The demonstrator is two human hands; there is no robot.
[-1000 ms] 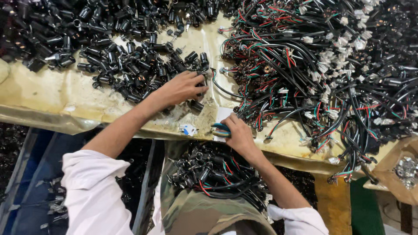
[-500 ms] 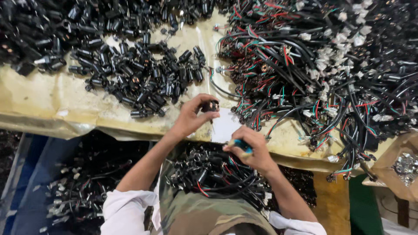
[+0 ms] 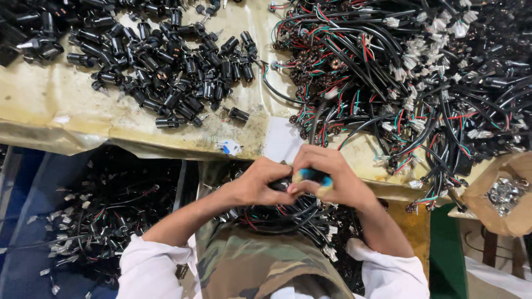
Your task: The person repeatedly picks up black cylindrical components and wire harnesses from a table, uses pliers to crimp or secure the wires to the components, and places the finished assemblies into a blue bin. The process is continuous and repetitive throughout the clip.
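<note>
- Covering most of the view, the worktable [image 3: 55,111] wears a stained yellowish sheet, a plain bed that lets loose parts be spread out and picked from without rolling off.
- Filling the right half of that table, a tangled heap of wire harnesses [image 3: 421,83], black leads with red, green and white strands and small white plugs, lies within reach of the right arm.
- Piled on the left half, the black cylindrical connectors [image 3: 166,72] sit apart from the wires, so each kind of part can be taken from its own side.
- Resting in the lap over camouflage trousers [image 3: 249,260], a bundle of wired pieces [image 3: 293,213] hangs just below the hands, apparently a place for pieces already handled.
- Standing at the far right edge, a brown paper bag [image 3: 501,194] holds small shiny metal bits, kept contained because they are tiny.
- Meeting at the table's near edge, the left hand [image 3: 260,182] curls closed around a small black connector [image 3: 282,184], steadying it against the other hand.
- Pressing in from the right, the right hand [image 3: 332,177] grips a small blue-handled tool [image 3: 313,177], its tip hidden between the fingers, held close so both parts stay braced.
- Lying near the table edge, a small white and blue scrap [image 3: 229,147] sits untouched.
</note>
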